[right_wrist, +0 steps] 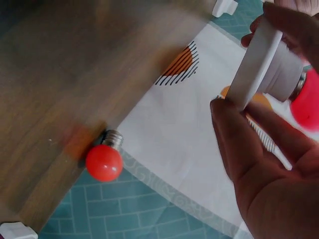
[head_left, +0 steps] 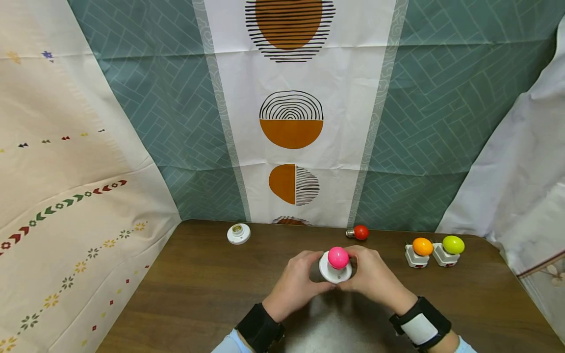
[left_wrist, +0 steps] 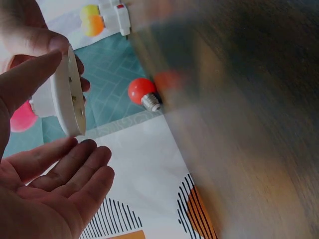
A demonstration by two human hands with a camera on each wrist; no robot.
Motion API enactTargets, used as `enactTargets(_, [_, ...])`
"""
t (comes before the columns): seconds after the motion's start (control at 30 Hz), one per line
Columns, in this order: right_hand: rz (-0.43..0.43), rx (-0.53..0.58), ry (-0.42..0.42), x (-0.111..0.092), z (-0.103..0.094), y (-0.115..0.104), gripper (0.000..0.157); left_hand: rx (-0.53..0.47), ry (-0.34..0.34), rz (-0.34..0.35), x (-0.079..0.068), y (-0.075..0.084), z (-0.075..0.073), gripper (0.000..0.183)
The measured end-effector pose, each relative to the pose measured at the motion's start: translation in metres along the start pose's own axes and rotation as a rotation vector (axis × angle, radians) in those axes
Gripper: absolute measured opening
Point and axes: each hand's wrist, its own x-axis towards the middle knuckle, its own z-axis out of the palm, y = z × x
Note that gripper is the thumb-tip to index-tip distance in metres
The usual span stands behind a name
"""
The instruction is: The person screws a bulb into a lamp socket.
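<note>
Both hands hold a round white lamp holder [head_left: 327, 273] with a pink bulb [head_left: 338, 257] standing in its socket. My left hand [head_left: 296, 278] grips the rim from the left, thumb on the near side and index finger on the far side. From the right, my right hand [head_left: 375, 277] grips the same rim likewise. The left wrist view shows the holder's underside [left_wrist: 75, 99], held off the table, with the other left fingers [left_wrist: 94, 184] spread away from it. Beyond the hands lies a loose red bulb [head_left: 361, 232] with a metal screw base.
An empty round white lamp holder [head_left: 238, 234] stands at the table's back left. At the right, an orange bulb [head_left: 422, 246] and a yellow-green bulb [head_left: 453, 244] sit in white square holders. Patterned cloth [head_left: 291, 157] hangs along the back edge of the wooden table [head_left: 198, 294].
</note>
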Motion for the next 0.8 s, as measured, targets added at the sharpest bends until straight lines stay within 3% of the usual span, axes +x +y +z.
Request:
enactTargets(0.4, [0.154, -0.145, 0.197, 0.000, -0.014, 0.025, 0.069, 0.171, 0.098, -0.008, 0.000, -0.007, -0.007, 0.050])
enactTargets(0.8, [0.379, -0.184, 0.214, -0.005, -0.025, 0.068, 0.069, 0.259, 0.147, -0.026, -0.001, -0.014, -0.008, 0.047])
